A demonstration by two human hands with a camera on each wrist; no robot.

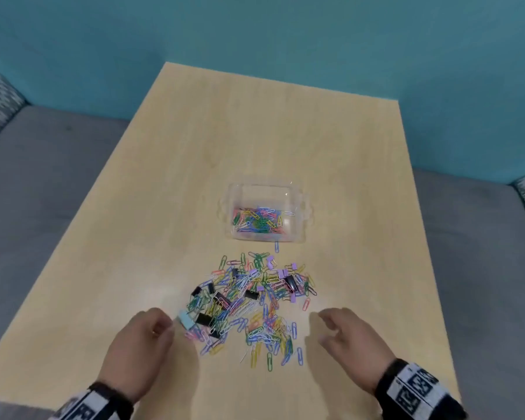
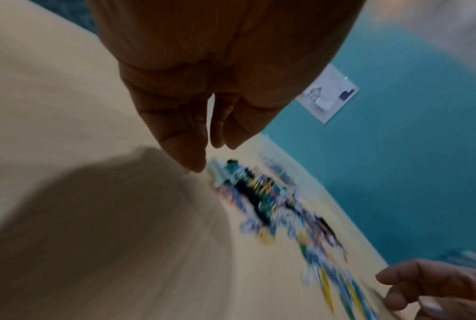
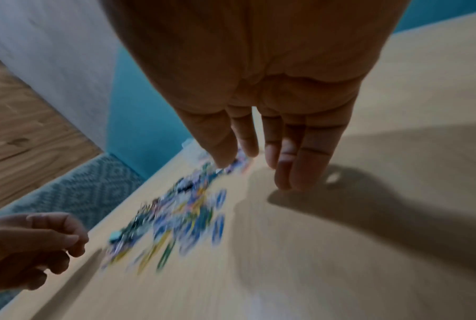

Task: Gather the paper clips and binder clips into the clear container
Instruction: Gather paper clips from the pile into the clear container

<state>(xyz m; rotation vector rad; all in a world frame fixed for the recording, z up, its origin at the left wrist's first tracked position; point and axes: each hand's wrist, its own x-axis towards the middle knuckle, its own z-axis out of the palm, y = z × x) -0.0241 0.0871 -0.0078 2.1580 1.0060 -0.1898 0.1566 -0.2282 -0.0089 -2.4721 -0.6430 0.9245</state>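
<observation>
We see the loose heap of coloured wire paper clips and black and lilac binder clips (image 1: 252, 304) between our empty left hand (image 1: 140, 344), fingers loosely curled, and right hand (image 1: 350, 341), fingers relaxed, with the part-filled clear plastic container (image 1: 265, 212) just beyond the heap.

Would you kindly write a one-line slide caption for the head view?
Both hands, left and right, flank a pile of clips before a partly filled container on a table.
</observation>
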